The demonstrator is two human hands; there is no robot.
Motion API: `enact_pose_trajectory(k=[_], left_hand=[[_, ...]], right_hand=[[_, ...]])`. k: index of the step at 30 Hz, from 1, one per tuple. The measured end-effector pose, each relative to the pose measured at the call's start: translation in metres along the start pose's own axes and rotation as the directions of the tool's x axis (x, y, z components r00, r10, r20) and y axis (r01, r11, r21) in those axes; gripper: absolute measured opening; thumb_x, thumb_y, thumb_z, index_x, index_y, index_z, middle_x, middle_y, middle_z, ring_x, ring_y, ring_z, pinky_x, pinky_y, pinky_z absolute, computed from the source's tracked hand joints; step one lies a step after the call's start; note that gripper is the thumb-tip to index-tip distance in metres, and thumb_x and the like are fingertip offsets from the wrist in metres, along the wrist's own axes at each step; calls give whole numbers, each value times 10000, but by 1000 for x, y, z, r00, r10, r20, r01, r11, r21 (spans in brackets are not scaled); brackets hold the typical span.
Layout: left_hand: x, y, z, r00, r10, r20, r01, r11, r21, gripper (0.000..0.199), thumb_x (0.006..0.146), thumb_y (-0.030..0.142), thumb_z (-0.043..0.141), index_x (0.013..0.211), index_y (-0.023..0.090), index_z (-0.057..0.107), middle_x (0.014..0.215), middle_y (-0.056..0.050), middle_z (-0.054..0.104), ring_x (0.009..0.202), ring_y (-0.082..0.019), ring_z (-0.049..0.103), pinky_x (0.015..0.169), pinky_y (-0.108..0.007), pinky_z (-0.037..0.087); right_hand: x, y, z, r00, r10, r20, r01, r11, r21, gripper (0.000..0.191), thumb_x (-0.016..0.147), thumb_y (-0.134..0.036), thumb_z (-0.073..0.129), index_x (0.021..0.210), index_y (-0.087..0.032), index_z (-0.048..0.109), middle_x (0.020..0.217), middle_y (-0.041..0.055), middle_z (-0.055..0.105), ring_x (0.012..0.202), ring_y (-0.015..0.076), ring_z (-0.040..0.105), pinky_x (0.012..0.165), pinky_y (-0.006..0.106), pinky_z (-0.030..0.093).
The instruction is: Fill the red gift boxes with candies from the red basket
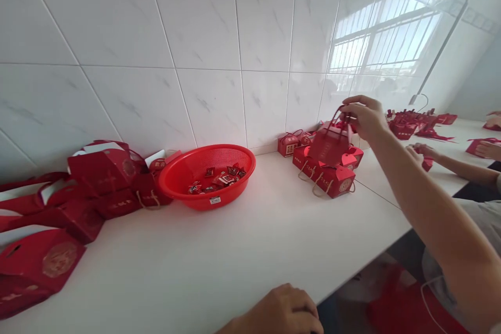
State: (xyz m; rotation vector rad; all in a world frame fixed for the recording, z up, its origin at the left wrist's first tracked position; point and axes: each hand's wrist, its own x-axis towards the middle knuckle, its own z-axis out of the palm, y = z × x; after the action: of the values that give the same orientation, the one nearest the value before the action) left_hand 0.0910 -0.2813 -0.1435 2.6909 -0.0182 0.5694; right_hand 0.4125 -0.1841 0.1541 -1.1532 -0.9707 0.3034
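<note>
At the right, my right hand (pixel 366 115) is closed round the cord handle of a red gift box (pixel 329 146). That box hangs tilted just above a group of red candy boxes (pixel 332 180) with rope handles; I cannot tell whether it touches them. My left hand (pixel 284 313) rests at the table's front edge with its fingers curled in, their tips hidden, and nothing shows in it. Between the two sides stands a red plastic basket (pixel 209 201) with several small wrapped sweets (pixel 225 178) in it.
Red boxes, some with open flaps (pixel 58 255), are piled at the left. Small red boxes (pixel 288 144) stand against the tiled wall (pixel 203 104). Farther right are red ribboned boxes (pixel 405 128) and other people's hands (pixel 420 151) along the white table (pixel 188 255).
</note>
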Motion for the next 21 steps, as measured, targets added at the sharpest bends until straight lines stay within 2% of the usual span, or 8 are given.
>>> enact_pose_trajectory(k=[2, 4, 7, 10, 14, 18, 21], left_hand=[[-1, -2, 3, 1000, -16, 19, 16, 1000, -6, 96, 937, 271, 616, 1018, 266, 668, 1017, 12, 713, 847, -91, 674, 911, -220, 475], [-3, -5, 5, 1000, -17, 27, 17, 1000, -22, 107, 946, 302, 607, 1031, 277, 666, 1033, 17, 714, 865, -92, 676, 909, -215, 470], [-3, -10, 7, 1000, 8, 24, -7, 998, -57, 117, 961, 317, 584, 1030, 273, 667, 1044, 20, 719, 886, -91, 679, 899, -199, 467], [-3, -11, 7, 1000, 14, 22, -12, 996, -87, 130, 964, 342, 578, 1029, 279, 672, 1055, 20, 715, 885, -90, 680, 911, -203, 466], [-3, -10, 8, 999, -13, 44, 18, 994, -109, 130, 954, 360, 592, 1013, 286, 682, 1057, 11, 701, 882, -93, 678, 933, -219, 468], [-5, -10, 12, 999, -25, 40, 30, 991, -131, 110, 955, 312, 591, 997, 297, 692, 1066, 12, 690, 879, -89, 675, 955, -235, 462], [-6, -11, 13, 999, -36, 20, 39, 990, -133, 109, 954, 314, 593, 986, 300, 697, 1058, 16, 691, 870, -87, 673, 957, -242, 464]], right_hand=[[6, 5, 20, 1000, 30, 10, -30, 999, 32, 197, 705, 30, 585, 692, -166, 576, 576, -32, 560, 503, 86, 555, 529, 230, 473], [10, 9, 31, 999, 33, 8, -33, 998, 48, 201, 692, 35, 583, 675, -165, 567, 564, -40, 544, 487, 81, 544, 519, 222, 470], [14, 6, 29, 1000, -24, -11, 24, 1000, 9, 209, 686, 42, 596, 662, -163, 566, 559, -39, 538, 482, 85, 539, 522, 231, 473], [16, -2, 11, 996, -50, -70, 44, 995, -90, 208, 719, 44, 610, 681, -158, 577, 555, -31, 550, 480, 89, 540, 533, 247, 464], [15, -6, -23, 990, -17, -143, -24, 960, -279, 185, 769, 37, 632, 701, -132, 602, 539, -24, 566, 465, 78, 530, 551, 256, 447], [9, 9, -58, 992, 52, -114, -102, 862, -497, 200, 771, 55, 623, 683, -125, 622, 483, -34, 552, 440, 62, 480, 511, 225, 390], [6, 28, -78, 987, 89, -135, -148, 828, -541, 255, 753, 87, 599, 619, -131, 606, 419, -42, 508, 407, 68, 447, 466, 219, 343]])
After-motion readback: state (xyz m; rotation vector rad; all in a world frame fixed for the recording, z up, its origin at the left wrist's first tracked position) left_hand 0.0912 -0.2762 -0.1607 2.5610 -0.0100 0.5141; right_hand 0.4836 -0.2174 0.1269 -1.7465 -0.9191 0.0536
